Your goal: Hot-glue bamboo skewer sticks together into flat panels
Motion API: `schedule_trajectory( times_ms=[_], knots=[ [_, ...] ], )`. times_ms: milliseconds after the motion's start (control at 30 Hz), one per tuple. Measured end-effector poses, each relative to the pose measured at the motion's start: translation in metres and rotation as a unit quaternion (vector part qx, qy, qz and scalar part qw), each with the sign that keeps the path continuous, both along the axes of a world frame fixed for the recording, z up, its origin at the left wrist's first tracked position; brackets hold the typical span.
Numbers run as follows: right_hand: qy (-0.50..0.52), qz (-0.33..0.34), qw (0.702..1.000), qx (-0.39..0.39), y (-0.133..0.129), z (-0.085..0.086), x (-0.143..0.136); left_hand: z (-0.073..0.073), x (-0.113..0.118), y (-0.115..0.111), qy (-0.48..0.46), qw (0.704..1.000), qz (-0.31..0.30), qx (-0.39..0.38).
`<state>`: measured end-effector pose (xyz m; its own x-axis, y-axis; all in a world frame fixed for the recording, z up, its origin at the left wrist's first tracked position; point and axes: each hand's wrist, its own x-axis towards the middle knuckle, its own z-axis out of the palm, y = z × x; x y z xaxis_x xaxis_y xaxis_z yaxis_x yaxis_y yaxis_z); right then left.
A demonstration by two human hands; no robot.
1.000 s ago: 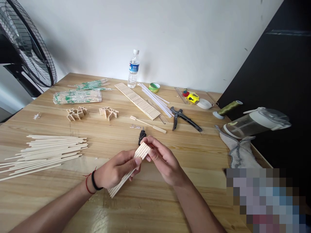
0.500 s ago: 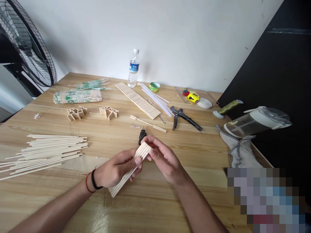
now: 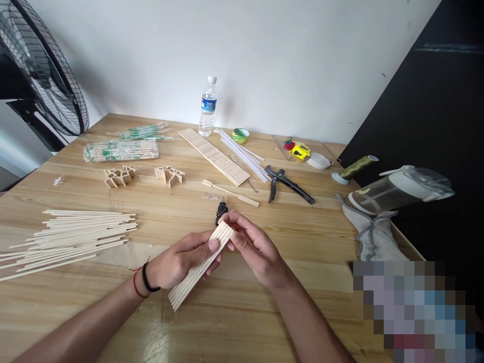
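Note:
A flat row of pale wooden sticks, lying side by side like a narrow panel, slants between my hands above the table. My left hand is closed on it, the thumb across the upper face and the fingers beneath. At its upper end my right hand pinches the edge, thumb near the corner and fingertips partly hidden behind the sticks. Just beyond lies a hot glue gun with its black nozzle pointing away; the hands hide most of its body. Loose wooden sticks are spread on the left.
Two small stick assemblies and a long stick panel lie farther back. Around them are bagged sticks, white glue sticks, black cutters, a water bottle and a clear jug. A fan stands left.
The upper end of the stick row has shifted slightly left and tilted a little between my hands. Both hands keep their hold; the things on the table stay put.

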<state>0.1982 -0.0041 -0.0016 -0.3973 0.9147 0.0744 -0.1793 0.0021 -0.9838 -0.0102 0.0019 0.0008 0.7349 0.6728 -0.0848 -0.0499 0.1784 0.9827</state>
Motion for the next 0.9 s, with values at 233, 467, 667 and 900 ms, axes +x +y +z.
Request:
schedule_trajectory(
  times_ms=[233,467,667,900],
  knots=[
    [0.003,0.002,1.0,0.008,0.0,0.001,-0.001,-0.002,0.0,0.002,0.055,0.998,0.039,-0.001],
    [0.011,-0.001,1.0,-0.006,-0.001,0.003,-0.002,-0.006,-0.001,0.012,0.041,0.995,0.09,-0.001],
    [0.019,0.012,1.0,0.008,-0.002,0.003,-0.002,-0.007,0.0,0.015,0.039,0.993,0.101,-0.043],
    [0.019,0.01,1.0,0.01,-0.001,0.002,-0.002,-0.004,-0.004,0.018,0.019,0.994,0.093,-0.054]
  ],
)
